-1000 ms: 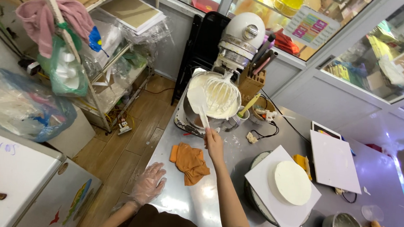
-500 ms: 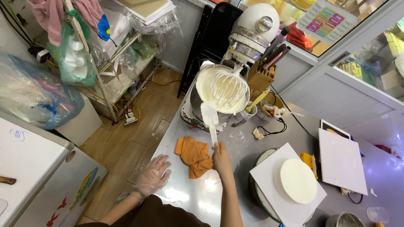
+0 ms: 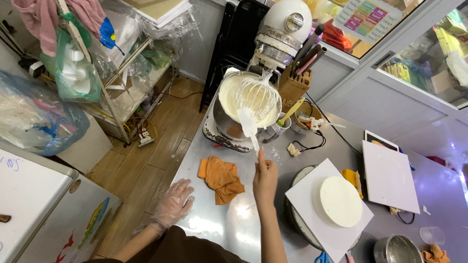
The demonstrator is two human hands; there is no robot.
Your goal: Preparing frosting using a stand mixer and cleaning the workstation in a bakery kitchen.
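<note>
1. My landmark is the mixing bowl [image 3: 244, 106], full of pale cream, sitting under the white stand mixer [image 3: 278, 32] with the wire whisk [image 3: 257, 92] hanging into it.

2. My right hand [image 3: 265, 177] is on the near side of the bowl, above the steel table [image 3: 229, 222], fingers closed around the handle of a white spatula [image 3: 249, 128].

3. The spatula's long axis runs from the hand up and slightly left toward the bowl. Its blade end lies over the bowl's near rim, with the handle end in my grip. So the cream lies straight ahead of the grip, along the tool's own line.

4. My left hand [image 3: 172, 202], in a clear plastic glove, is open with fingers spread and holds nothing. It hangs off the table's left edge, well apart from the bowl. The right hand is clearly the nearer one.

5. An orange cloth [image 3: 222, 179] lies crumpled on the table on the near side of the bowl, between my two hands.

6. To the right of the bowl and nearer to me, a round white cake [image 3: 340, 200] sits on a white square board [image 3: 328, 208] atop a turntable.

7. Right of the bowl, a wooden knife block [image 3: 292, 86] stands just beside the mixer.
</note>
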